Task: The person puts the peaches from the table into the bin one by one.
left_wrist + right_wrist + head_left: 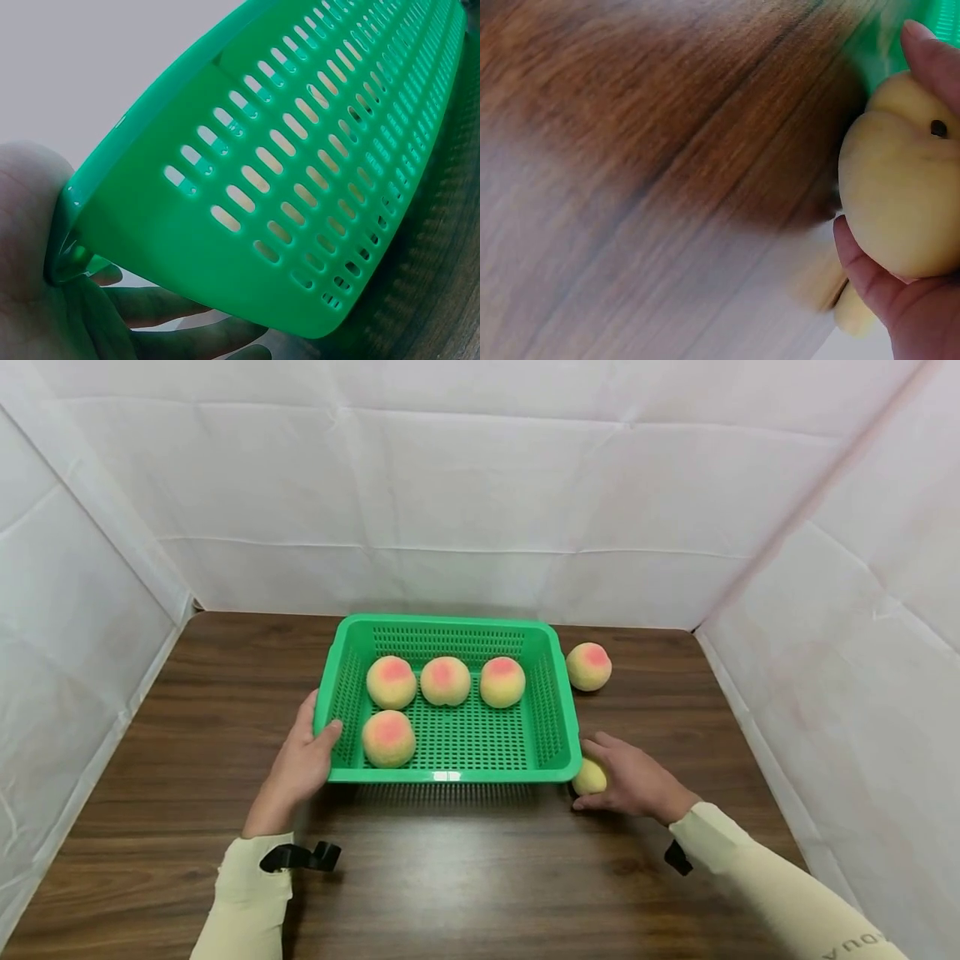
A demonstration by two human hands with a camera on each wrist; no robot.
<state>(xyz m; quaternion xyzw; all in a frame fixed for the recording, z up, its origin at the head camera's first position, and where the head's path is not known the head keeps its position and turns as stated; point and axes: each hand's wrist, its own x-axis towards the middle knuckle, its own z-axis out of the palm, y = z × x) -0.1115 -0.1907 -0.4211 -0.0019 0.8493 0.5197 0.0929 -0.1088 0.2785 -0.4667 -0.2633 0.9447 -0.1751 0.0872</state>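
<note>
A green plastic basket (480, 775) with slotted walls holds several peaches, yellow with pink tops: three in a row at the back and one peach (388, 739) at the front left. My left hand (302, 767) grips the basket's left rim, thumb over the inner side. In the left wrist view its fingers (187, 341) show under the rim, outside the wall. Just off the front right corner, my right hand (633, 779) holds a yellow peach (900, 195) between thumb and fingers, low over the table. The basket's corner hides part of that peach in the head view.
Another peach (588, 667) lies on the brown wooden table (450, 877), right of the basket's back corner. White sheeting (480, 485) walls off the table's back and both sides. Black straps (300, 857) circle the wrists.
</note>
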